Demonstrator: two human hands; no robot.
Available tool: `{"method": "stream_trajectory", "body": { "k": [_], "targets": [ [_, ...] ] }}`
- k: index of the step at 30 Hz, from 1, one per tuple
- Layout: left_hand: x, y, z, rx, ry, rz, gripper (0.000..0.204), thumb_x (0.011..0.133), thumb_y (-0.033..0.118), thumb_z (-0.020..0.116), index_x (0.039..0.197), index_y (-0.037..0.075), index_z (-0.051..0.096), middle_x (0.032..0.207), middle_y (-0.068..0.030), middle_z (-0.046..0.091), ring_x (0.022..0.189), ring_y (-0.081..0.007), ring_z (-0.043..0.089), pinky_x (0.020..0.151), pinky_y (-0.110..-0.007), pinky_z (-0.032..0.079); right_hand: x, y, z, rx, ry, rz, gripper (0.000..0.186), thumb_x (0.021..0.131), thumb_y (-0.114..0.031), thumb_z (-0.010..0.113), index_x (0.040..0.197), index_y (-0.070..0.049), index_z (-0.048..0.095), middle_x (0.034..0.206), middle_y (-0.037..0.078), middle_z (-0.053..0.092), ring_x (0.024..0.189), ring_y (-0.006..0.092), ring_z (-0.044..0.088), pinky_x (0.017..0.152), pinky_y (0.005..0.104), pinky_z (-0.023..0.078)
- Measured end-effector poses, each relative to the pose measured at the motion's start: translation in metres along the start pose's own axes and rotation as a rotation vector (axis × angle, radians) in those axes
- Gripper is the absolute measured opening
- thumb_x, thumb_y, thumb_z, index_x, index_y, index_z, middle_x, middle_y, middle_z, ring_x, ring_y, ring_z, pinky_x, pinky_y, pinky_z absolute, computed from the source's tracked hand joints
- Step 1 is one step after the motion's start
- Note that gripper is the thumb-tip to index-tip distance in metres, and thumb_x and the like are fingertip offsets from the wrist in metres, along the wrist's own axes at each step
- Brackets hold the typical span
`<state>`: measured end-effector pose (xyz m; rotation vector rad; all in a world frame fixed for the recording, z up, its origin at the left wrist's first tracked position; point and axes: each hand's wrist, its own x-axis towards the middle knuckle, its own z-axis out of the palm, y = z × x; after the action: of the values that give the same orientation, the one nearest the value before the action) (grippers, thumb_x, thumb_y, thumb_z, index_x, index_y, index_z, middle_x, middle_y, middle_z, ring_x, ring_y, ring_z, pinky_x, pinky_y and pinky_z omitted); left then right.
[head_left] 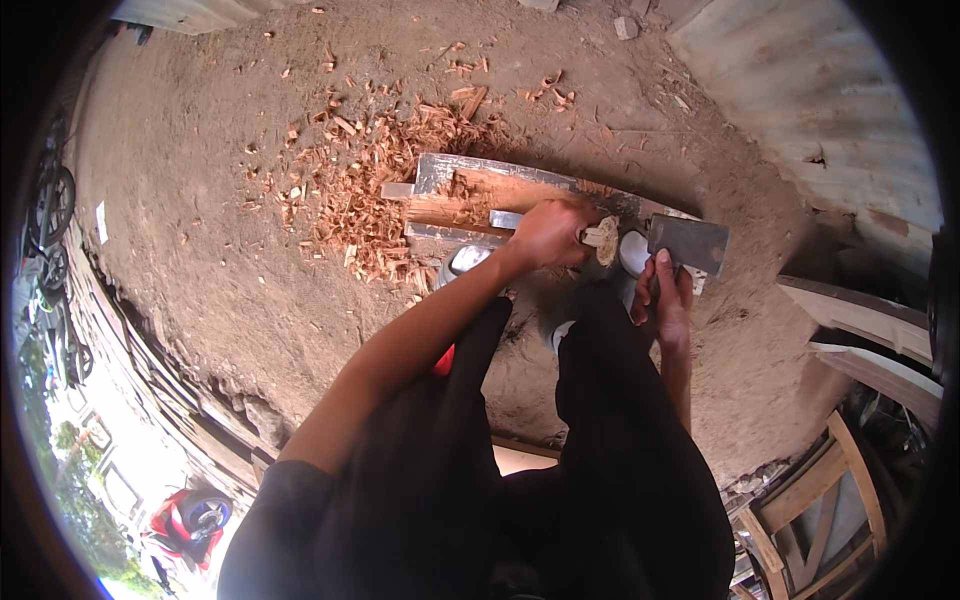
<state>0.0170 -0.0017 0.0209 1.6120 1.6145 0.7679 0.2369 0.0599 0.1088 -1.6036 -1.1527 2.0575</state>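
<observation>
My left hand (pixel 553 234) is closed around a chisel (pixel 606 240). Its pale wooden handle, frayed at the butt, sticks out to the right of the fist, and its flat metal blade points left over the wood. My right hand (pixel 668 295) grips a dark, flat rectangular block (pixel 690 243) just right of the handle, apart from it. Whether the block has a handle is hidden. Beneath the left hand lies a long piece of wood (pixel 520 187) with dark, worn edges and a reddish hollowed middle, some shavings resting in it. My shoes show at its near side.
Reddish wood shavings (pixel 375 215) are heaped at the wood's left end and scattered over the dirt ground (pixel 200 150). Corrugated metal sheeting (pixel 810 110) stands at far right. A wooden frame (pixel 815 485) is at lower right, and a red motorcycle (pixel 190 520) at lower left.
</observation>
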Motion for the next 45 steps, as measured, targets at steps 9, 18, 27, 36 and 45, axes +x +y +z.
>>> {"method": "stream_trajectory", "body": {
  "k": [9,18,27,36,45],
  "targets": [
    [-0.026,-0.027,0.002,0.282,-0.240,-0.100,0.042,0.067,0.024,0.076,0.108,0.017,0.073,0.088,-0.0095,0.074,0.080,-0.0306,0.072,0.071,-0.044,0.057,0.007,0.012,0.017,-0.389,-0.154,-0.096,0.035,0.101,-0.036,0.061,0.086,-0.004,0.056,0.061,0.003,0.051,0.047,0.0127,0.049,0.039,0.0288,0.038],
    [-0.005,0.009,0.002,-0.040,-0.047,0.042,0.033,0.066,0.018,0.070,0.097,0.005,0.068,0.084,-0.0188,0.070,0.084,-0.0381,0.069,0.074,-0.047,0.055,-0.025,-0.012,0.004,-0.233,-0.016,0.037,0.032,0.098,-0.033,0.066,0.102,-0.004,0.054,0.063,0.004,0.048,0.041,0.0136,0.048,0.034,0.0289,0.038],
    [0.002,0.007,0.004,-0.117,0.044,-0.004,0.030,0.065,0.017,0.070,0.092,0.005,0.067,0.086,-0.0197,0.068,0.086,-0.0410,0.067,0.076,-0.049,0.054,-0.032,-0.047,0.009,-0.042,0.034,-0.003,0.027,0.095,-0.024,0.057,0.110,-0.002,0.052,0.064,0.006,0.049,0.041,0.0144,0.046,0.038,0.0282,0.038],
    [0.002,-0.005,0.013,-0.146,0.203,0.014,0.025,0.066,0.021,0.069,0.084,0.005,0.062,0.076,-0.0201,0.064,0.076,-0.0423,0.065,0.068,-0.050,0.052,-0.048,-0.071,0.032,-0.029,-0.006,-0.158,0.043,0.103,-0.028,0.055,0.138,-0.005,0.047,0.081,0.006,0.054,0.051,0.0123,0.051,0.043,0.0285,0.043],
    [0.006,-0.002,0.013,-0.103,0.212,0.036,0.023,0.068,0.020,0.068,0.085,0.006,0.060,0.075,-0.0188,0.064,0.076,-0.0417,0.065,0.068,-0.051,0.052,-0.033,-0.032,0.016,-0.127,-0.008,-0.054,0.029,0.101,-0.021,0.059,0.125,-0.007,0.050,0.073,0.002,0.051,0.041,0.0104,0.045,0.039,0.0269,0.038]
  ]
}}
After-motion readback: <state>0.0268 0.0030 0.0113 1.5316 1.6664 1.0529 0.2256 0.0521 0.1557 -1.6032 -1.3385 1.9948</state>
